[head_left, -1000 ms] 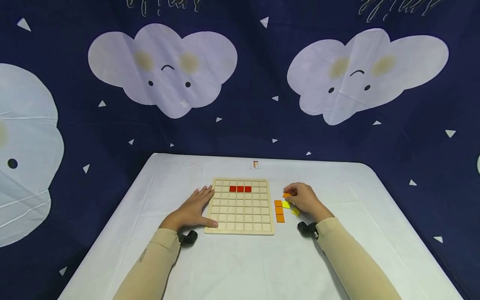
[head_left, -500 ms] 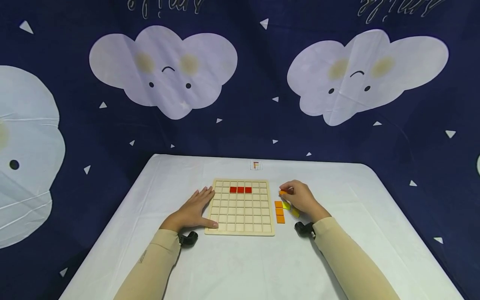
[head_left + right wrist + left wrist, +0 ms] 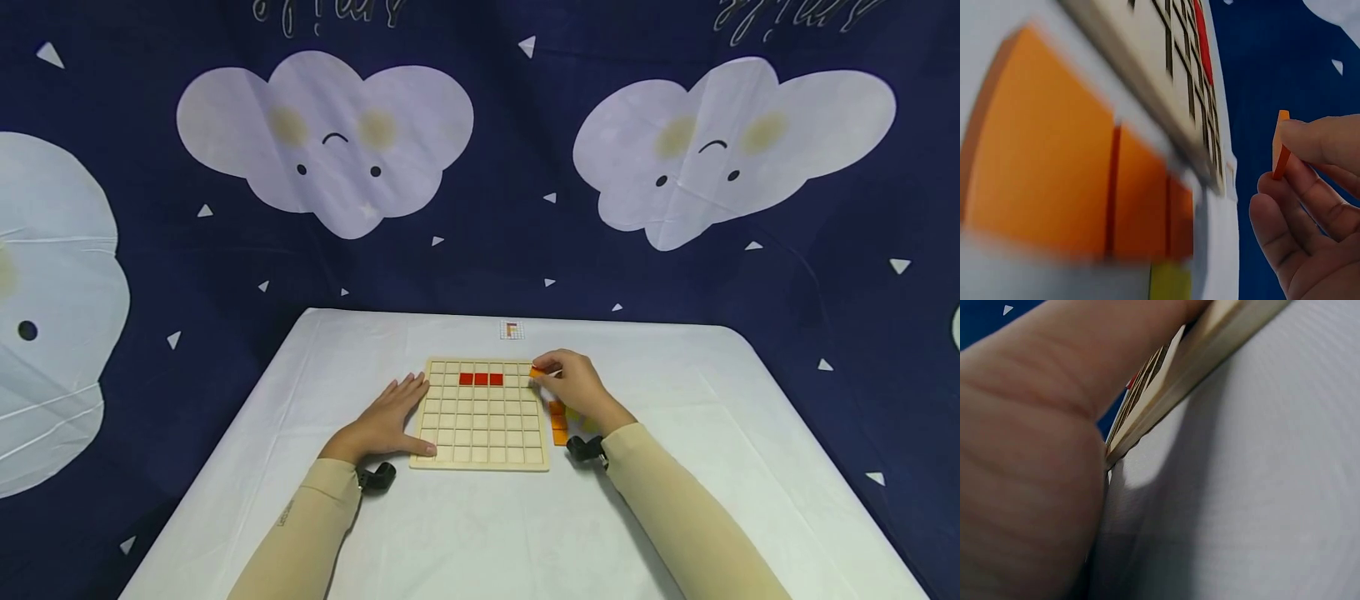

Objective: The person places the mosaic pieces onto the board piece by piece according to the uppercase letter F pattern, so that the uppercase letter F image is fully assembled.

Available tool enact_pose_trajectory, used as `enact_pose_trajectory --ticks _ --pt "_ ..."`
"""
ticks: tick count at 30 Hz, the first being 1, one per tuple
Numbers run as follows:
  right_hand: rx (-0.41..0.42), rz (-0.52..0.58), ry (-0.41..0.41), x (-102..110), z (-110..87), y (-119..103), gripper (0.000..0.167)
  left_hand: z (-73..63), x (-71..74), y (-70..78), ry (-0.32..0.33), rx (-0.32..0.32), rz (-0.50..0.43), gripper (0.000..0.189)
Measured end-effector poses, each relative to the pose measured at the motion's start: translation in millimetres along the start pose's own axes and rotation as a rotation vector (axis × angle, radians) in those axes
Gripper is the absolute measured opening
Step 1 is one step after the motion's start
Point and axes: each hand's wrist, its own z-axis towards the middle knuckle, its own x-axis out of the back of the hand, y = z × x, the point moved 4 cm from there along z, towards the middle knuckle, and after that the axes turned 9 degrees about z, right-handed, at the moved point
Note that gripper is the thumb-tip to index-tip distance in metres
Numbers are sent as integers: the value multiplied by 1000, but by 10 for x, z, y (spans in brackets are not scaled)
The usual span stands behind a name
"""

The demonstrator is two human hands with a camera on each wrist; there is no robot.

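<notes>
A wooden grid board lies on the table with a row of 3 red square tiles near its far side. My left hand rests spread along the board's left edge, with fingertips at the upper rim and thumb at the lower left corner. In the left wrist view the thumb reaches over the board's wooden edge. My right hand pinches an orange square tile between thumb and fingers, close over the board's upper right corner.
Beside the board's right edge lies a column of orange tiles, with yellow tiles next to it, partly hidden by my right hand. A small printed pattern card lies beyond the board. A dark cloth with clouds hangs behind the white table.
My right hand has carried the orange tile left and away from me, from beside the loose tiles to the board's upper right corner. My left hand has stayed in place.
</notes>
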Motion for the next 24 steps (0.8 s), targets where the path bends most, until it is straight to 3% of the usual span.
enact_pose_trajectory --ticks 13,24 --pt "133 -3 -131 -510 159 -281 25 -2 15 7 -6 1 -5 134" --pt "161 1 -229 -857 203 -431 19 2 5 -3 -25 18 13 135"
